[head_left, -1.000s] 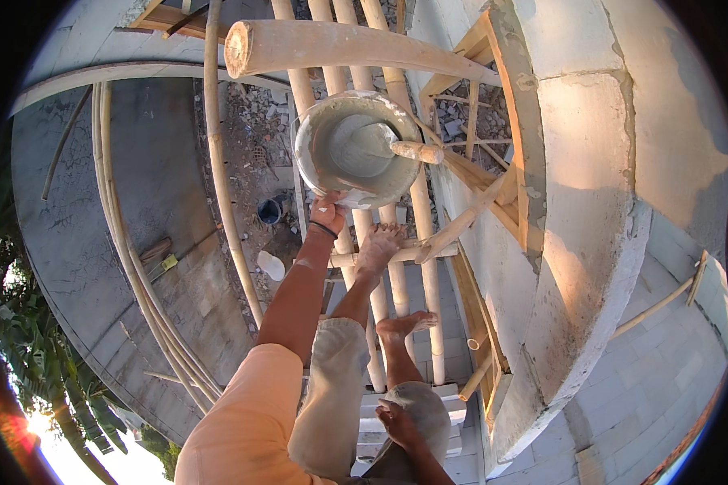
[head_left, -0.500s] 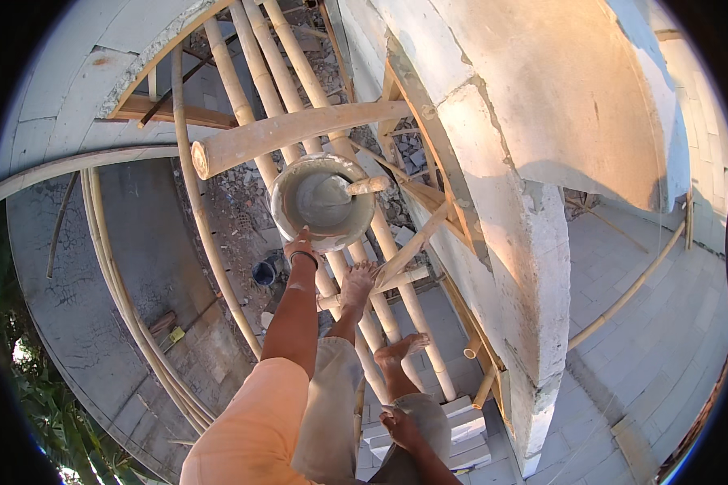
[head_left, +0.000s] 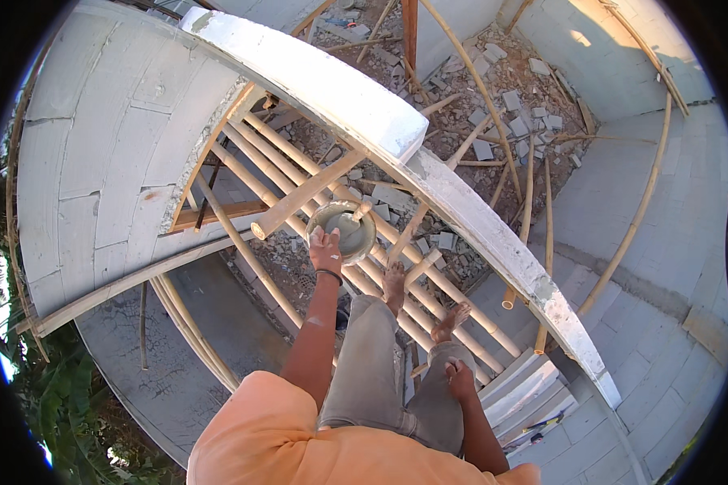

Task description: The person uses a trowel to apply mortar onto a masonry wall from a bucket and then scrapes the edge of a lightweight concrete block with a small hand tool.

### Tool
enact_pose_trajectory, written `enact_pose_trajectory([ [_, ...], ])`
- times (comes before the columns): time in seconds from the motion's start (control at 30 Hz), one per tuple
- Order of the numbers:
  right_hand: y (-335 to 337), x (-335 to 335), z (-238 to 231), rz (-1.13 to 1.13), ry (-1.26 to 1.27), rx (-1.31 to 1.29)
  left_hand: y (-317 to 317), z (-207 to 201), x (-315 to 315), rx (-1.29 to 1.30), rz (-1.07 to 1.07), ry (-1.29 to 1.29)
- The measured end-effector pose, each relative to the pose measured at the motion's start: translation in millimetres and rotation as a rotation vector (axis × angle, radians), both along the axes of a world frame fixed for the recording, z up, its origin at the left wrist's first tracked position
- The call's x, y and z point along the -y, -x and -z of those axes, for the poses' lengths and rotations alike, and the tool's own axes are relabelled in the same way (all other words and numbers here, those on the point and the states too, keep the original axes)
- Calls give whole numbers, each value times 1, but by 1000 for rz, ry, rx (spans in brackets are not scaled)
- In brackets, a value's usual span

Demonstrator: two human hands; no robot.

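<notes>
A round bucket (head_left: 362,246) of wet grey mortar sits on the bamboo poles ahead of me. My left hand (head_left: 325,249) grips its near left rim, fingers hooked over the edge. A trowel with a wooden handle (head_left: 362,210) lies in the mortar, its blade partly sunk. My right hand (head_left: 459,378) rests at my right knee, fingers curled in and nothing visible in them. My bare feet (head_left: 394,284) stand on the bamboo poles (head_left: 429,301), just to the near right of the bucket.
A thick bamboo pole (head_left: 307,194) crosses beyond the bucket. A white block wall (head_left: 493,218) runs along the right, topped by a pale block (head_left: 323,81). Rubble (head_left: 510,121) covers ground beyond it. Stacked blocks (head_left: 526,396) stand at lower right.
My view has pulled back and swung, so the wall's top and the rubble beyond now show. My left hand's fingers have come further over the bucket's rim. The right hand stays by the knee.
</notes>
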State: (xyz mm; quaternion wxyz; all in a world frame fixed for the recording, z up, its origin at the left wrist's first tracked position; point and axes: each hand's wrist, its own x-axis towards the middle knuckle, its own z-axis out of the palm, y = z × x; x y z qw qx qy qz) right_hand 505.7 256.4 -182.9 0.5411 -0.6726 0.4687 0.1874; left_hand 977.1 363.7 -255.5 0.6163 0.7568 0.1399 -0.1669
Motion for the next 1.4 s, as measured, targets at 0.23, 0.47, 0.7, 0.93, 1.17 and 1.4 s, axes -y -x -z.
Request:
enact_pose_trajectory([
  [0.23,40,8,-50,896,61,-56,35,-34,-4,-16,537,-376],
  [0.47,197,-16,17,809,393,-390,192,-70,-26,-447,1443,-791],
  [0.7,330,-41,-3,1608,128,-305,286,-114,22,-314,1714,-909],
  [0.93,526,92,111,1083,643,-649,331,-157,25,-292,1387,-1043],
  [1.17,869,31,152,1153,698,-1628,352,-83,91,-259,1648,-1432],
  [1.4,818,85,185,1115,621,-1564,392,-119,71,-165,1525,-1573],
])
